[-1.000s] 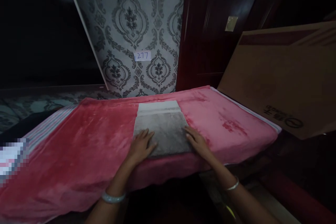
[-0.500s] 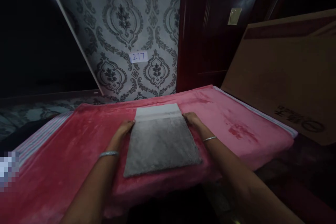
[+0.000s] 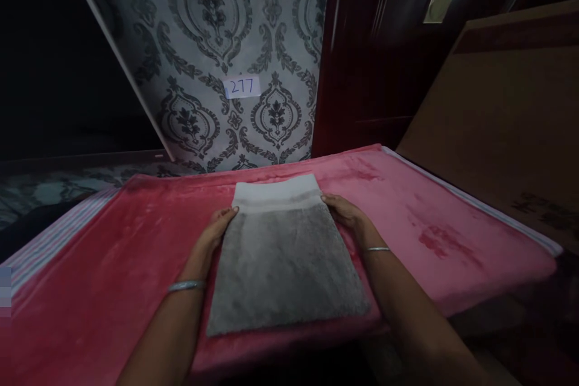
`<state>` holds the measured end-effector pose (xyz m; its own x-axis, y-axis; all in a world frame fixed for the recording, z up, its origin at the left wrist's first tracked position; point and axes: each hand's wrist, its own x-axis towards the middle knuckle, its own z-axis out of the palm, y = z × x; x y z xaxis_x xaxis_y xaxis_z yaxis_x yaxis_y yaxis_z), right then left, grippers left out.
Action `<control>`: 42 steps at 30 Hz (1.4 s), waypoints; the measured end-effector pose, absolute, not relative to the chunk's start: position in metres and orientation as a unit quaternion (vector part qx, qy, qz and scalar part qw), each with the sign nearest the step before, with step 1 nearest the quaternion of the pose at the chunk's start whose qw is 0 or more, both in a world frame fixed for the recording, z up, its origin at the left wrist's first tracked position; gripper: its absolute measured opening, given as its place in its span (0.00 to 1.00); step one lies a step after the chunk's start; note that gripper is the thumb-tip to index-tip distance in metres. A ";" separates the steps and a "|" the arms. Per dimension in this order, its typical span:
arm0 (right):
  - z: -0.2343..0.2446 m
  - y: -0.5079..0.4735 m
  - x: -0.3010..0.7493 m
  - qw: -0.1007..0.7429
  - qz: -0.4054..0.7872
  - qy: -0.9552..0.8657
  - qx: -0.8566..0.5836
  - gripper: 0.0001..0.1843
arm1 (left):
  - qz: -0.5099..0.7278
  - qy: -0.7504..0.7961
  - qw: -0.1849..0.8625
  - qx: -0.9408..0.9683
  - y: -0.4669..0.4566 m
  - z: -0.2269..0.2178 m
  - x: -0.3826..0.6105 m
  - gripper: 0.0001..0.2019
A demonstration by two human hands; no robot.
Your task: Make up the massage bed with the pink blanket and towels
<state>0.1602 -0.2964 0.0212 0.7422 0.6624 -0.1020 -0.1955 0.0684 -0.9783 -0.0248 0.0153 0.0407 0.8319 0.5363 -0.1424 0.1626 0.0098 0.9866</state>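
Note:
A grey towel [image 3: 289, 265] with a pale band across its far end lies spread on a pink-red plush blanket [image 3: 149, 241]. My left hand [image 3: 220, 224] pinches the towel's left edge near the band, thumb on top. Opposite it, my right hand [image 3: 346, 211] grips the right edge at about the same height, its fingers partly hidden. Between the hands the far edge of the towel dips slightly in the middle. Each wrist wears a silver bangle.
Behind the blanket-covered table stands a patterned wall with a paper label [image 3: 242, 87] reading 277. A large cardboard box [image 3: 511, 114] leans at the right, beside a dark red wooden panel [image 3: 375, 72]. A dark screen [image 3: 67, 72] fills the left.
The view has come closer to the towel. My fingers now close on its side edges, with the left thumb showing on top, and its far edge has become slightly curved.

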 end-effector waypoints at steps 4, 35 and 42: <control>0.013 -0.294 0.162 0.690 0.275 -0.191 -0.642 0.15 | 0.183 0.262 0.609 0.726 0.014 0.035 -0.020 0.26; 0.002 -0.294 0.159 0.429 -0.144 -0.246 -0.857 0.32 | 0.294 0.208 0.189 0.913 0.017 0.035 -0.024 0.28; -0.001 -0.275 0.141 0.223 0.003 -0.427 -0.876 0.46 | 0.051 -0.008 0.102 0.993 -0.012 0.030 -0.022 0.34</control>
<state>0.1413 -0.2752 -0.0011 0.6355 0.7496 0.1852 0.7467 -0.5357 -0.3942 -0.0224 -0.0118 0.0304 0.9948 -0.0048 0.1020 -0.0254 -0.9792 0.2014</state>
